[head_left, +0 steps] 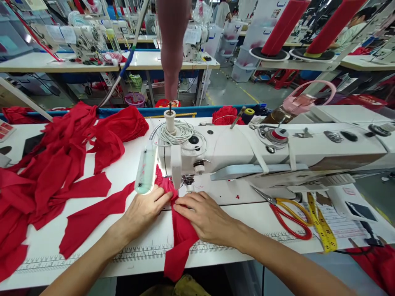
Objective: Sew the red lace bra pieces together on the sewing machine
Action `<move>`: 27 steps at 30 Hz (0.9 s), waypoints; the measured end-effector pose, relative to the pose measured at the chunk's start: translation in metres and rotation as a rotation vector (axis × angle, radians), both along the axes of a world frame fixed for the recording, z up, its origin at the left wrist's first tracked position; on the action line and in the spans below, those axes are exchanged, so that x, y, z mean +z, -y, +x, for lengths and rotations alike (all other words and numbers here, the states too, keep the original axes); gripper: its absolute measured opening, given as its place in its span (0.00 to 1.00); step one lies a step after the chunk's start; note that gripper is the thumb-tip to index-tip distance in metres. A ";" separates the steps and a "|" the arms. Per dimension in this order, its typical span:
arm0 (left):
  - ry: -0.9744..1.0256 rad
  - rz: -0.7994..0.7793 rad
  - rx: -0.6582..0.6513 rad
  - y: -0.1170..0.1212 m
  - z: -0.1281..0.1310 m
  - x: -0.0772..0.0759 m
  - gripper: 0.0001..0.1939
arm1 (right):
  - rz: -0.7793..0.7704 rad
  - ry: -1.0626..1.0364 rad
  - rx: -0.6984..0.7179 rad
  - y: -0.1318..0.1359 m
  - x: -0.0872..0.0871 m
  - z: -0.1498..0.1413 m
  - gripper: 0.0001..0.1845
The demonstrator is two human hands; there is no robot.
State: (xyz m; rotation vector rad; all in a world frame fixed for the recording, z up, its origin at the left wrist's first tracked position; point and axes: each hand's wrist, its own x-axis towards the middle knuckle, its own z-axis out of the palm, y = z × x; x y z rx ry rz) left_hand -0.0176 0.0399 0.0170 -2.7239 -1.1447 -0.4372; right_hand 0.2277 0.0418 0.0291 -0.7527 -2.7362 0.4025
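Note:
A red fabric strip (182, 230) runs from under the needle area of a white sewing machine (228, 148) towards me, its near end hanging over the table edge. My left hand (149, 207) is at the strip's left side, thumb and fingers closed on its edge close to the presser foot. On the right side, my right hand (205, 218) grips the same strip with bent fingers just in front of the needle. The needle tip and the fabric beneath the foot are hidden. Another red piece (95, 218) extends left from behind my left hand.
A heap of red fabric pieces (61, 152) covers the table's left. Scissors (290, 211) with red and orange handles and a yellow tape measure (322, 226) lie at right. Red thread cones (285, 26) stand behind; a printed ruler (148, 254) lines the table's front.

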 end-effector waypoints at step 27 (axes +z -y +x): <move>-0.115 0.066 0.095 -0.002 0.007 -0.005 0.18 | 0.171 0.036 -0.050 -0.003 -0.023 -0.007 0.29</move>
